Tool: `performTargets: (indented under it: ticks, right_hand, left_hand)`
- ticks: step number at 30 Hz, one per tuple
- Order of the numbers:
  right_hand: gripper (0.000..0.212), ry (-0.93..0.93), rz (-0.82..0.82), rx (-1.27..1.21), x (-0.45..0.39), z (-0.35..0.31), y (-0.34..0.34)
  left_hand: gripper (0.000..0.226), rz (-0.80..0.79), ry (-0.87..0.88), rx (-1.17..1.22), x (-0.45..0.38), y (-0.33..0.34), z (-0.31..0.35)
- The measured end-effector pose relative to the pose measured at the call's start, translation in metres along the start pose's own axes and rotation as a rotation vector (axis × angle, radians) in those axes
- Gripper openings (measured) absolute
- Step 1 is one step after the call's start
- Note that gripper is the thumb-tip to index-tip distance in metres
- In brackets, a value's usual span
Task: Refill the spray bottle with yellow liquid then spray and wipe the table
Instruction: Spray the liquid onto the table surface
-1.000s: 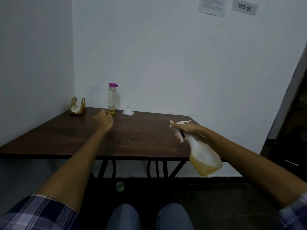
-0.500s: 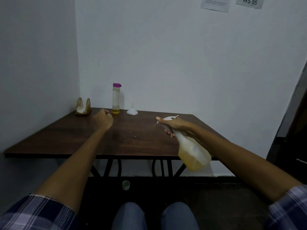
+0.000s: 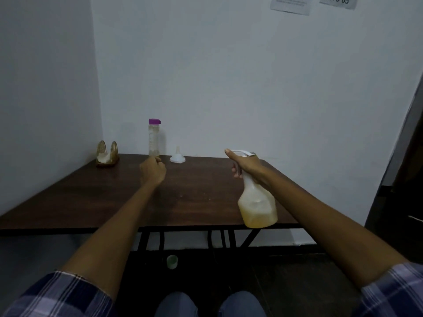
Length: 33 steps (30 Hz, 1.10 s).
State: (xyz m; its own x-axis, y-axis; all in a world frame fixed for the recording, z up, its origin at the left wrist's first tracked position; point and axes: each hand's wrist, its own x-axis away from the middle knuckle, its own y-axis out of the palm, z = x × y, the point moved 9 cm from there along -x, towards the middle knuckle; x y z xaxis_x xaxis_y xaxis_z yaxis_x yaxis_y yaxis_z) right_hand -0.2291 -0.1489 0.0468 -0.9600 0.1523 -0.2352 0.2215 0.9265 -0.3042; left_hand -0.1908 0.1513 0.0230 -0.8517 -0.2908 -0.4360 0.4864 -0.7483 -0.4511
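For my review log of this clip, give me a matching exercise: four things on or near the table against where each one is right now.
1 spray bottle
2 funnel
3 napkin holder
4 small cup

A far left corner of the table
B floor under the table
C in the right hand
D on the table beside the purple-capped bottle

Pairs: 1-C, 2-D, 3-A, 4-B

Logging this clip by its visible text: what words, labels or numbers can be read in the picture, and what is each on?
"WS 05": small paper label on the wall at top right, its upper edge cut by the frame.
Printed lines, too small and blurred to read: white paper sheet on the wall beside that label.
No readable text on the spray bottle or the purple-capped bottle.
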Motion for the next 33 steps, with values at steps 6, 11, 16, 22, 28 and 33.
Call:
performTargets:
  ticks: [6, 11, 16, 22, 28, 33]
  right_hand:
    - [0.036, -0.029, 0.26, -0.064, -0.051, 0.001, -0.033]
    - [0.06, 0.011, 0.387, 0.036, -0.115, 0.029, -0.026]
    - [0.091, 0.08, 0.45, -0.104, -0.174, 0.08, -0.013]
    - [0.061, 0.141, -0.049, -0.004, -0.253, 0.132, 0.015]
    - [0.066, 0.041, -0.036, 0.162, -0.31, 0.147, 0.043]
    - [0.067, -0.042, 0.275, 0.306, -0.347, 0.148, 0.06]
  left_hand:
    - [0.026, -0.245, 0.189, 0.09, -0.012, 0.083, 0.055]
    - [0.048, -0.606, 0.33, 0.095, -0.009, 0.183, 0.106]
    - [0.064, -0.706, 0.374, -0.131, -0.034, 0.267, 0.118]
    - [0.058, -0.75, 0.357, -0.161, -0.098, 0.313, 0.098]
    - [0.044, -0.568, 0.314, -0.242, -0.174, 0.335, 0.067]
    - [0.035, -0.598, 0.144, -0.138, -0.223, 0.359, 0.052]
